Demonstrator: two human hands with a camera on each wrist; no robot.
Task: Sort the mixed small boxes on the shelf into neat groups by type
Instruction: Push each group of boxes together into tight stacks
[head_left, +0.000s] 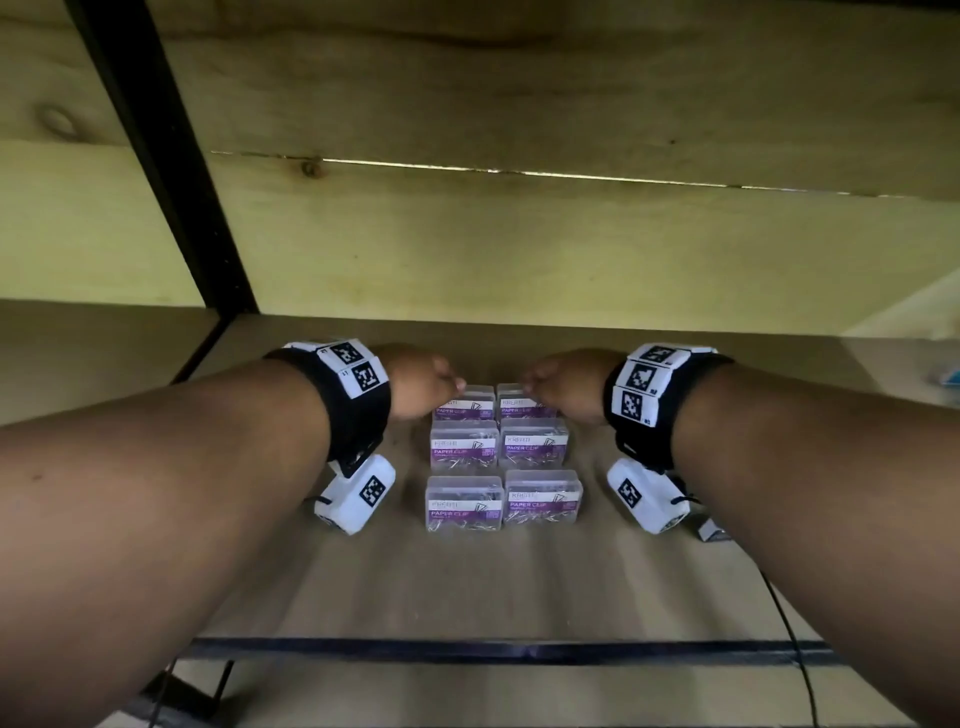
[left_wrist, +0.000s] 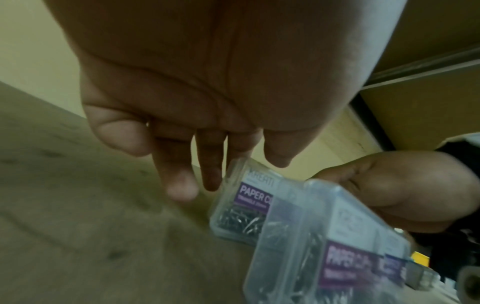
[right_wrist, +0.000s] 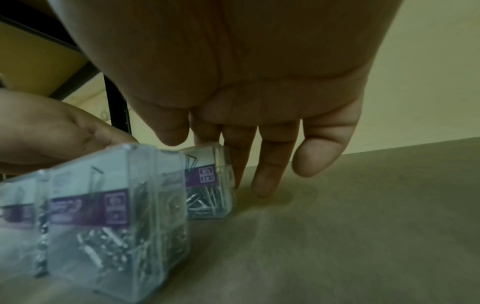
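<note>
Several clear paper clip boxes with purple labels stand on the shelf board (head_left: 467, 587) in two columns of three rows. My left hand (head_left: 451, 384) is at the back-left box (head_left: 464, 409). Its straight fingers (left_wrist: 182, 185) point down and touch that box's (left_wrist: 241, 201) outer left side. My right hand (head_left: 532, 385) mirrors it at the back-right box (head_left: 525, 408). Its straight fingers (right_wrist: 265, 181) hang beside that box's (right_wrist: 207, 183) right side, the nearest one touching it. Neither hand grips anything. The middle row (head_left: 464, 448) and front row (head_left: 464, 505) stand untouched.
A black metal post (head_left: 171, 171) rises at the back left, with wooden planks behind and above. The shelf's dark front edge (head_left: 493, 649) runs below my forearms. A small dark-and-white object (head_left: 711, 531) lies partly hidden under my right wrist. Something blue and white (head_left: 948, 379) sits far right.
</note>
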